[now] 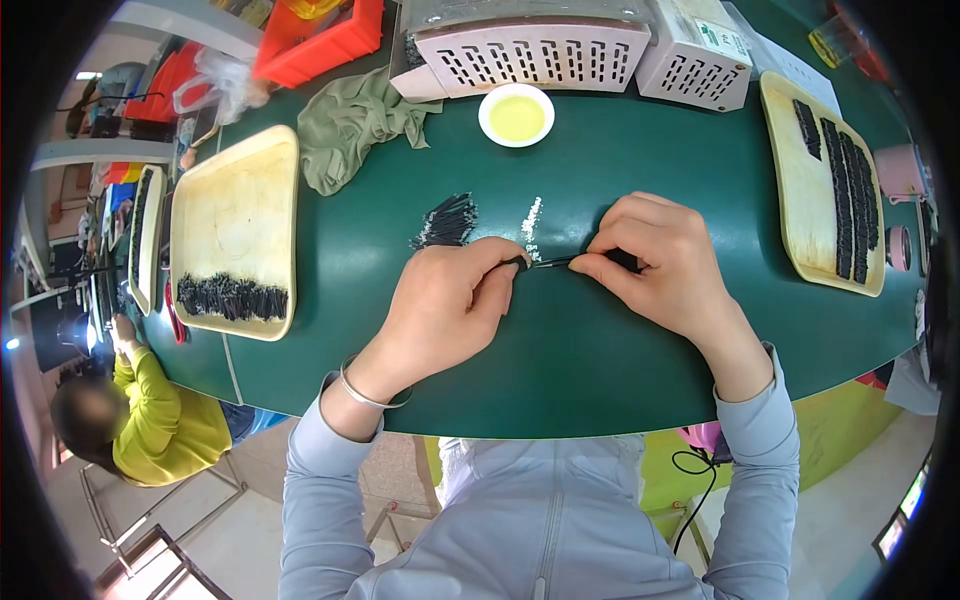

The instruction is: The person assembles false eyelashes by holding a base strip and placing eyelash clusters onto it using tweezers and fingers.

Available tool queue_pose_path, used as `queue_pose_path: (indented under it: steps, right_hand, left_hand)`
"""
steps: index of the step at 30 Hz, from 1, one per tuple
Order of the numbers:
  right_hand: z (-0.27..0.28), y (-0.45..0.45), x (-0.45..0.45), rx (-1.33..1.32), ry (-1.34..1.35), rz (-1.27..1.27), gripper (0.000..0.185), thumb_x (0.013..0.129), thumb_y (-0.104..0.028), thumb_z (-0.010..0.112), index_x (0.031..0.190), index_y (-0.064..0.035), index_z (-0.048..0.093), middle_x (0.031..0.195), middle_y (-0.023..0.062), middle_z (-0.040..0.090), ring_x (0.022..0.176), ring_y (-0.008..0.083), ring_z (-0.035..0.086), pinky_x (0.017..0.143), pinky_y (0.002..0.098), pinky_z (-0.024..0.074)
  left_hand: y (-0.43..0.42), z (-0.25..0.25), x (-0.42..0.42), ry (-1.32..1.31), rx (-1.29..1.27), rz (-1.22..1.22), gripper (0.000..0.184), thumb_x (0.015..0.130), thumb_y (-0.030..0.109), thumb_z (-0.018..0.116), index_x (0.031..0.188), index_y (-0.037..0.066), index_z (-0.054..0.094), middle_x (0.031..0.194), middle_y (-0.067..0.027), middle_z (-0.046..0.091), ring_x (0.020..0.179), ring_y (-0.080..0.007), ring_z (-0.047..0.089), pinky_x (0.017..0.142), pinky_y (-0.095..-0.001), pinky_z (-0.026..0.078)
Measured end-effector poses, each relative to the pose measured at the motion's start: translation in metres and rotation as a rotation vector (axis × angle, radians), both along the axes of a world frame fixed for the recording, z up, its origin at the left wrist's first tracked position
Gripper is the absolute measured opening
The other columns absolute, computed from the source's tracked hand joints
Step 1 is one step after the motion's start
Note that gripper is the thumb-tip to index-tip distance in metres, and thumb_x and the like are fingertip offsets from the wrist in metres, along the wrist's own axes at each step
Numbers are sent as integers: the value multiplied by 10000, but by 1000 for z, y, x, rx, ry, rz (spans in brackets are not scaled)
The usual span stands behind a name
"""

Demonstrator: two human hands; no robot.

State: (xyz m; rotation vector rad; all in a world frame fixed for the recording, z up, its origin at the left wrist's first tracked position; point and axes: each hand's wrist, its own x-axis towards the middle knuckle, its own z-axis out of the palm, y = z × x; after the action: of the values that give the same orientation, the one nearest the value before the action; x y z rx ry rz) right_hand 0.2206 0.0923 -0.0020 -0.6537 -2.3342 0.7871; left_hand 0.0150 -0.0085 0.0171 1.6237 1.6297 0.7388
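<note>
My left hand [445, 290] is closed in a pinch, a small black piece [520, 263] showing at its fingertips. My right hand [660, 255] grips a thin dark tool [553, 263] whose narrow end points left and meets the black piece; its exact kind is too small to make out. Just beyond the fingertips lies a short line of tiny white parts [532, 222]. A loose heap of thin black wire-like pieces [450, 218] with pale ends rests behind my left hand.
A cream tray [235, 205] at left holds a row of black pieces; another tray [805, 215] at right holds several black strips. At the back are a bowl of yellowish liquid [517, 118], a green cloth [350, 130], perforated metal boxes [540, 60] and a red bin [320, 45]. A person in yellow [170, 425] sits at left.
</note>
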Motion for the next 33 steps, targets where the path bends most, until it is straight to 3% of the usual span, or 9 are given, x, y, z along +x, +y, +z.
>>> queue_pose_path:
  steps: [11, 14, 24, 33]
  right_hand:
    - [2, 0, 2, 89, -63, -37, 182, 650, -114, 793, 647, -61, 619, 688, 29, 565, 641, 218, 561, 517, 347, 451]
    - [3, 0, 2, 86, -56, -25, 201, 629, -61, 805, 669, -32, 611, 693, 60, 570, 627, 239, 561, 528, 341, 445]
    - [5, -1, 5, 136, -39, -6, 192, 688, -164, 792, 654, -81, 622, 691, 62, 595, 647, 269, 592, 545, 375, 481]
    - [-1, -2, 3, 73, -45, -39, 202, 727, -240, 773, 682, -89, 647, 733, 34, 619, 715, 237, 621, 602, 362, 503]
  left_hand:
    - [1, 4, -1, -20, -36, -31, 128, 859, 5, 512, 928, 13, 619, 603, -92, 604, 548, -276, 612, 512, -370, 460]
    - [0, 4, -2, -22, -75, -39, 157, 900, 4, 502, 985, 2, 634, 617, -49, 589, 533, -126, 529, 518, -264, 421]
    - [-2, -3, -4, 0, 8, -71, 147, 886, 26, 522, 968, 26, 644, 630, -64, 628, 556, -171, 602, 541, -303, 468]
    - [-4, -7, -7, 13, 34, -64, 152, 883, 62, 540, 969, 19, 658, 655, -58, 650, 571, -163, 615, 557, -293, 474]
